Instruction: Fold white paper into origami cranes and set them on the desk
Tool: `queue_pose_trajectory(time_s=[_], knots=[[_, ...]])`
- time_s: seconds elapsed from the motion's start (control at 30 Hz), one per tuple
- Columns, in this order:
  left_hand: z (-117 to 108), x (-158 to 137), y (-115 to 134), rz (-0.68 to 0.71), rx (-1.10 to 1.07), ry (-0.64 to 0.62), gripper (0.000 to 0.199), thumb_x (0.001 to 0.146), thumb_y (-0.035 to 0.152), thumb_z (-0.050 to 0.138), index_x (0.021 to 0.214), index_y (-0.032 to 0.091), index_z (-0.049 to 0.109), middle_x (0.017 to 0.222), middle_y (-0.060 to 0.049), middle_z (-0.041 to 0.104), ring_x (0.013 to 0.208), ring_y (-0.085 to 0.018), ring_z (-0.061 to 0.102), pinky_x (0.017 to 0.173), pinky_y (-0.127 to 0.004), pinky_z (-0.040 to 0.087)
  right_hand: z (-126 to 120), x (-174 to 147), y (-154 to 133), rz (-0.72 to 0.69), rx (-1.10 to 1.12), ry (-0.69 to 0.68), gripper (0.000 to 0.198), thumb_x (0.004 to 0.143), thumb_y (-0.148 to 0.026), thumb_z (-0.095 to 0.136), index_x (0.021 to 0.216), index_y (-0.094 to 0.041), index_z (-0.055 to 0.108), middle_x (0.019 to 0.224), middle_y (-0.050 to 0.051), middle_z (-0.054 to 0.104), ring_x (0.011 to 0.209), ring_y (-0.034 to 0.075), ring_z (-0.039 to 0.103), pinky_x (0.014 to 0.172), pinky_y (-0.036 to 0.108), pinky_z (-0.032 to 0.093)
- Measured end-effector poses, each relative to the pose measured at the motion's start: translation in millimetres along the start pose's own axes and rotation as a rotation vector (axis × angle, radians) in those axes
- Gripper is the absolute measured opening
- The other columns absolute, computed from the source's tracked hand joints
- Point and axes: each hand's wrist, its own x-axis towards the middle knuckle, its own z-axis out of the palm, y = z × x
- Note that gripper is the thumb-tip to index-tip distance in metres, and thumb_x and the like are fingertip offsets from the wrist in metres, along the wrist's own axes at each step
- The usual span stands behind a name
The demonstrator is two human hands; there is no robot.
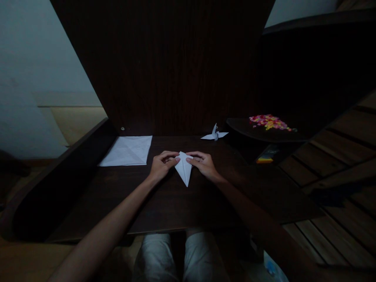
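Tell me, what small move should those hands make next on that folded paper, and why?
Probably press the top folds flat: the left hand and right hand both pinch the upper corners of the folded paper, whose point faces the person on the desk.

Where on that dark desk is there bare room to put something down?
The near strip of the desk, between the forearms and its front edge, is bare. So is the stretch between the flat paper sheet and the paper crane. It is crowded mid-desk, where left hand and right hand pinch the folded paper.
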Motion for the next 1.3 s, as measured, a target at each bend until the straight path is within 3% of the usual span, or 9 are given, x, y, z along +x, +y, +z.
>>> queue_pose_trajectory(time_s=[0.17, 0.3, 0.43, 0.63, 0.77, 0.83, 1.0, 1.3], knots=[[0.0, 1.2, -3.9, -0.067, -0.122, -0.012, 0.059, 0.061, 0.027, 0.076, 0.116, 0.017, 0.058, 0.109, -0.009, 0.061, 0.066, -0.010, 0.060, 0.066, -0.027, 0.050, -0.9, -0.1, 0.8, -0.037, -0.033, 0.000, 0.033, 0.064, -0.032, 0.075, 0.092, -0.017, 0.070, 0.090, 0.006, 0.070, 0.063, 0.012, 0.061, 0.060, 0.026, 0.049], [0.9, 1.1, -1.1, -0.113, -0.154, -0.039, 0.068, 0.059, 0.026, 0.077, 0.122, 0.015, 0.052, 0.097, -0.007, 0.066, 0.068, -0.011, 0.061, 0.070, -0.027, 0.050, -0.8, 0.0, 1.4, -0.050, -0.035, 0.004, 0.034, 0.064, -0.033, 0.075, 0.093, -0.017, 0.070, 0.094, 0.007, 0.070, 0.067, 0.014, 0.062, 0.063, 0.028, 0.051], [2.7, -0.4, 3.1, -0.169, -0.106, -0.074, 0.054, 0.062, 0.030, 0.075, 0.111, 0.012, 0.060, 0.077, -0.004, 0.068, 0.072, -0.016, 0.063, 0.074, -0.031, 0.049, -1.9, 1.0, 4.4, -0.060, -0.046, -0.005, 0.034, 0.064, -0.034, 0.074, 0.093, -0.018, 0.070, 0.097, 0.008, 0.069, 0.080, 0.018, 0.064, 0.071, 0.031, 0.052], [3.6, -2.3, 2.6, -0.166, -0.050, -0.133, 0.032, 0.064, 0.033, 0.075, 0.089, 0.013, 0.069, 0.082, -0.007, 0.071, 0.074, -0.018, 0.065, 0.074, -0.032, 0.049, -0.7, 0.5, -0.4, -0.066, -0.036, 0.000, 0.028, 0.064, -0.031, 0.074, 0.090, -0.019, 0.070, 0.084, 0.005, 0.070, 0.077, 0.016, 0.063, 0.068, 0.028, 0.050], [2.8, -2.2, 1.5, -0.138, -0.036, -0.113, 0.030, 0.065, 0.032, 0.075, 0.088, 0.013, 0.070, 0.082, -0.007, 0.072, 0.074, -0.018, 0.065, 0.072, -0.031, 0.049, -0.8, -0.5, -3.1, 0.004, -0.030, -0.022, 0.030, 0.067, -0.032, 0.070, 0.093, -0.019, 0.070, 0.074, 0.002, 0.067, 0.060, 0.012, 0.056, 0.046, 0.021, 0.038], [2.7, -2.3, 1.5, -0.134, -0.034, -0.099, 0.030, 0.065, 0.032, 0.075, 0.088, 0.013, 0.070, 0.081, -0.007, 0.072, 0.073, -0.018, 0.065, 0.070, -0.030, 0.050, -2.4, -0.6, -3.0, 0.020, -0.029, -0.038, 0.031, 0.067, -0.031, 0.069, 0.095, -0.018, 0.070, 0.072, 0.002, 0.066, 0.058, 0.011, 0.053, 0.043, 0.020, 0.033], [2.8, -2.3, 1.3, -0.132, -0.061, -0.069, 0.031, 0.063, 0.033, 0.076, 0.087, 0.014, 0.071, 0.083, -0.008, 0.072, 0.073, -0.019, 0.065, 0.069, -0.031, 0.050, -6.6, -1.0, -6.9, 0.024, -0.046, -0.070, 0.029, 0.065, -0.026, 0.064, 0.093, -0.018, 0.070, 0.068, 0.001, 0.064, 0.059, 0.012, 0.052, 0.046, 0.021, 0.031], [1.0, 0.3, 8.0, -0.133, -0.083, 0.040, 0.033, 0.060, 0.035, 0.076, 0.085, 0.014, 0.071, 0.082, -0.007, 0.072, 0.076, -0.021, 0.065, 0.071, -0.031, 0.049, -9.9, -0.5, -9.7, -0.032, -0.126, -0.030, 0.019, 0.062, -0.023, 0.062, 0.078, -0.019, 0.071, 0.062, -0.001, 0.061, 0.060, 0.014, 0.053, 0.058, 0.026, 0.040]])
